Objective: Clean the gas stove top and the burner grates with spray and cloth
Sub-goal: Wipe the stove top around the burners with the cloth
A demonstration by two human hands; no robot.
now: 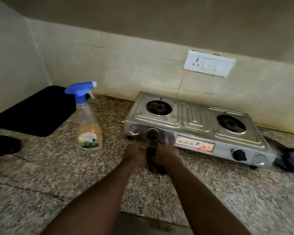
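Now your left hand and right hand both clutch a dark cloth before the stove — grates off, spray bottle standing aside — wiping seemingly unfinished.

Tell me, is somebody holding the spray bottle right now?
No, the spray bottle stands alone on the granite counter, while both hands meet in front of the gas stove.
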